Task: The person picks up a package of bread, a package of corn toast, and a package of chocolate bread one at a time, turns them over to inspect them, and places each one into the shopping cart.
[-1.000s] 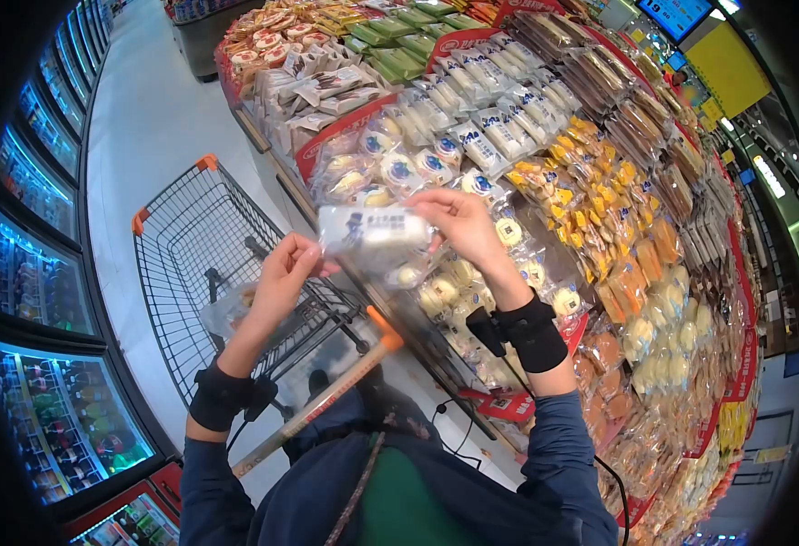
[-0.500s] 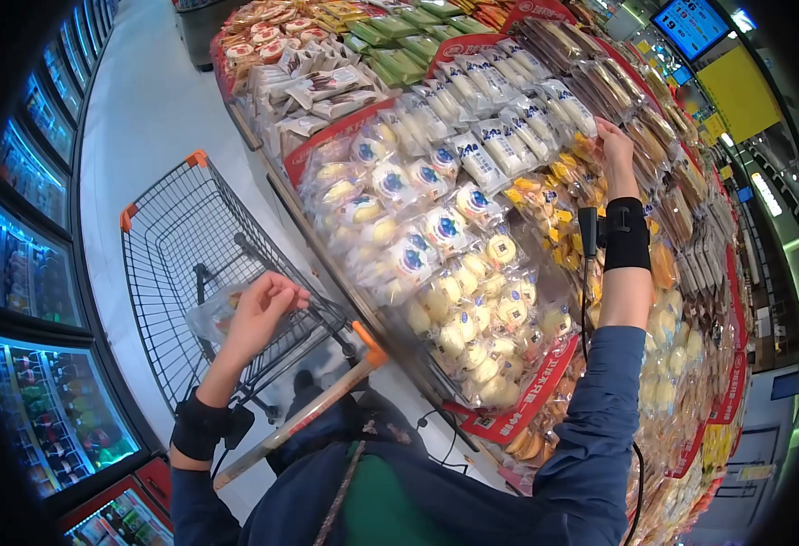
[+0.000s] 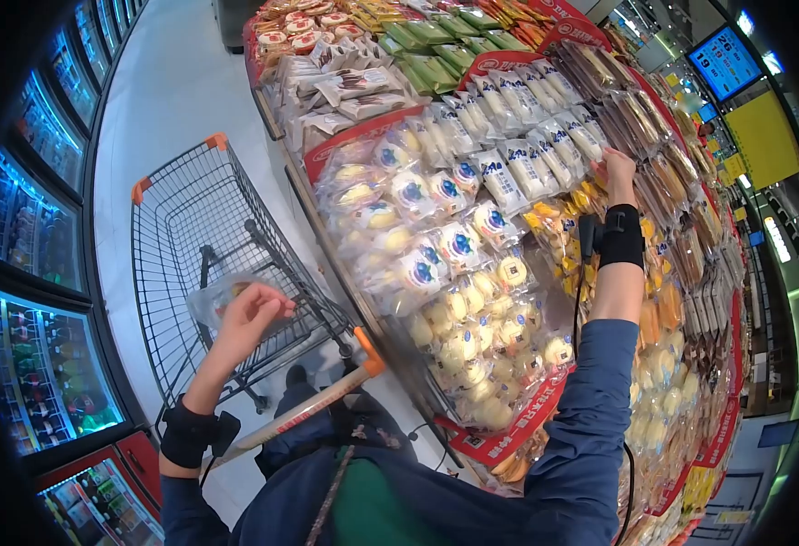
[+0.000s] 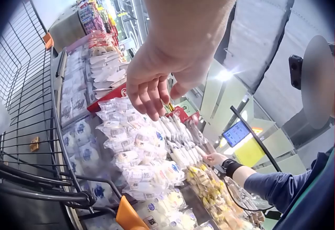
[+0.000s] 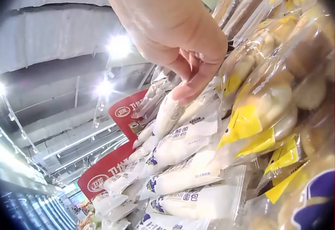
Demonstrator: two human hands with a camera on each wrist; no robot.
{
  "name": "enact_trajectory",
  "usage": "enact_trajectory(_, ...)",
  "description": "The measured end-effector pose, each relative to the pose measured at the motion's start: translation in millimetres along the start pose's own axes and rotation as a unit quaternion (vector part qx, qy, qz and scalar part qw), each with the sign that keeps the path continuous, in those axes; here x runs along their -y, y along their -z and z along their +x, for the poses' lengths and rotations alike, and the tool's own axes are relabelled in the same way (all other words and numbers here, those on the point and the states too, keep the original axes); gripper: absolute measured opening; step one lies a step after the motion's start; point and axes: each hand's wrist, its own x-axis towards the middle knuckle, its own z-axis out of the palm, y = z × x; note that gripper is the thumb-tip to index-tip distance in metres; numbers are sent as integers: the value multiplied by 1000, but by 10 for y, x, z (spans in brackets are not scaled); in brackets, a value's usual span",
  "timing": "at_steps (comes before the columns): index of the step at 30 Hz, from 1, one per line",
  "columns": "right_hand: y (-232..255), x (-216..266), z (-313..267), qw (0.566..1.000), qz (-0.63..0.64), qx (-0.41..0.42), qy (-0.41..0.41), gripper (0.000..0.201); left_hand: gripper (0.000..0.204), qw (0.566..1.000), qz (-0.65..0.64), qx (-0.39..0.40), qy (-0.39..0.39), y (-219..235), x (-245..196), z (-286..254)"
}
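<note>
My right hand (image 3: 616, 173) is at the upper end of the rows of white long packets (image 3: 529, 169). In the right wrist view, the thumb and fingertips of this hand (image 5: 175, 36) pinch the end of one white packet (image 5: 168, 116), which lies against others in its row. Over the cart, my left hand (image 3: 254, 314) hangs with loosely bent fingers and holds nothing. The left wrist view shows the left hand (image 4: 167, 68) in the air, apart from the packets (image 4: 138, 141) beyond it.
A wire shopping cart (image 3: 144, 273) with a clear bag (image 3: 210, 305) in it stands left of the display. Round cream-coloured packs (image 3: 472, 318) and yellow-marked packs (image 3: 559, 238) lie nearer. Lit fridges (image 3: 49, 373) line the far left, and a price screen (image 3: 725, 62) hangs at upper right.
A white packet was between both hands near the display's edge. The left hand has let go and drawn back over the cart; the right has moved right and away to the white packet rows.
</note>
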Motion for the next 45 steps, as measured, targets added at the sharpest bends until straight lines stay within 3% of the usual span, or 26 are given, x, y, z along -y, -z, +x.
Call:
enact_trajectory(9,89,330,-258,969,-245,-14,36,21,13,1000,-1,-3,14,-60,-42,-46)
enact_trajectory(12,92,476,-384,963,-249,-50,93,20,13,1000,-7,2,14,-76,-49,-49)
enact_trajectory(15,-78,547,-304,949,-179,-8,261,25,13,1000,-7,4,12,-71,-48,-75)
enact_trajectory(17,-341,752,-601,905,-170,23,389,22,13,1000,-5,8,6,-27,-22,-98)
enact_trajectory(19,-592,1178,-1474,926,-108,121,340,19,13,1000,2,-8,1,39,4,-146)
enact_trajectory(21,-845,1236,-1885,867,-87,201,447,18,13,1000,19,-18,-10,138,-14,-215)
enact_trajectory(22,-935,1281,-2210,851,-84,233,463,16,12,999,27,-35,-17,164,-49,-264)
enact_trajectory(25,-1116,1317,-3169,818,-22,350,455,12,12,996,18,-84,-25,308,-54,-415)
enact_trajectory(27,-1214,1229,-3604,774,1,451,445,12,12,993,22,-108,-32,375,-119,-543)
enact_trajectory(32,-1556,858,-4234,679,-28,578,451,12,12,980,16,-197,-24,492,-127,-981)
enact_trajectory(37,-1962,658,-4587,639,-72,645,413,12,18,965,43,-254,-52,738,-82,-1394)
enact_trajectory(45,-2627,546,-5168,583,-97,675,441,14,16,952,14,-299,-57,1286,-209,-1802)
